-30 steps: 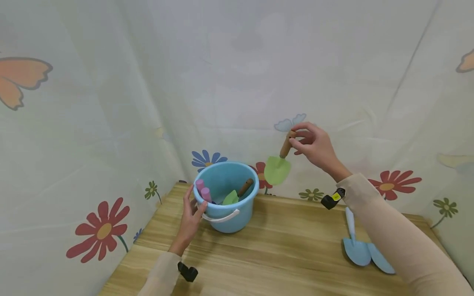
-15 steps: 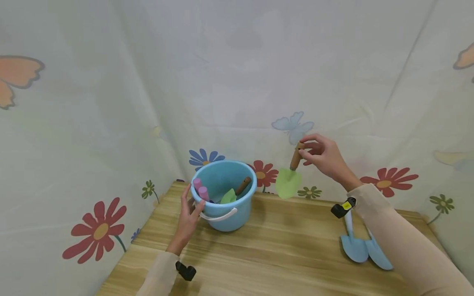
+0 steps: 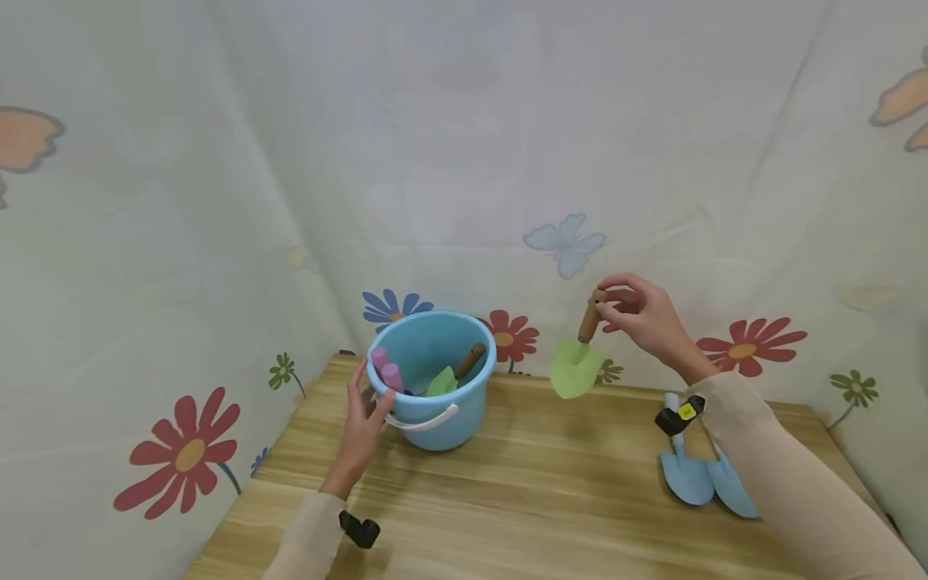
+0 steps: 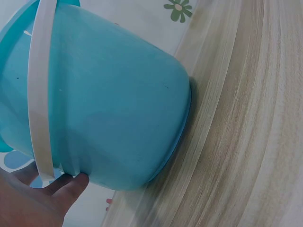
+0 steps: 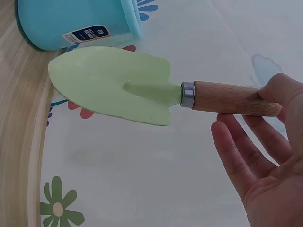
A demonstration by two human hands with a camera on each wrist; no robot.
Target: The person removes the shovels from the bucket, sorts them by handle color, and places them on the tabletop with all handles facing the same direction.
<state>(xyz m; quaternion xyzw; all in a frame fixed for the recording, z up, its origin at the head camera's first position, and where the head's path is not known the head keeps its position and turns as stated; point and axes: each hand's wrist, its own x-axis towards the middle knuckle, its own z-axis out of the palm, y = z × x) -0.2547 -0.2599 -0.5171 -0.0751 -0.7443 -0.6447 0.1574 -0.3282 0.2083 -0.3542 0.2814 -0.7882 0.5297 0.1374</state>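
Note:
A green hand trowel [image 3: 576, 368] with a wooden handle hangs blade-down in the head view, to the right of the bucket. My right hand [image 3: 645, 318] pinches its handle near the end, with the thumb on top in the right wrist view and the other fingers [image 5: 232, 156] spread below. The light blue bucket [image 3: 445, 423] stands upright on the table. With thumb in front and fingers round the left side, my left hand [image 3: 361, 427] holds the bucket near its rim. Inside lie two pink handles [image 3: 391, 377] and another green trowel [image 3: 442, 383] with a wooden handle.
Two light blue trowels [image 3: 687, 480] lie side by side on the wooden table [image 3: 522, 515] at the right, partly behind my right forearm. The bucket's white handle [image 3: 428, 422] hangs down its front. A flowered curtain [image 3: 435, 161] closes off the back and sides.
My right hand has moved to the right and down with the green trowel, away from the bucket. The left hand keeps its hold on the bucket. The head view has turned slightly.

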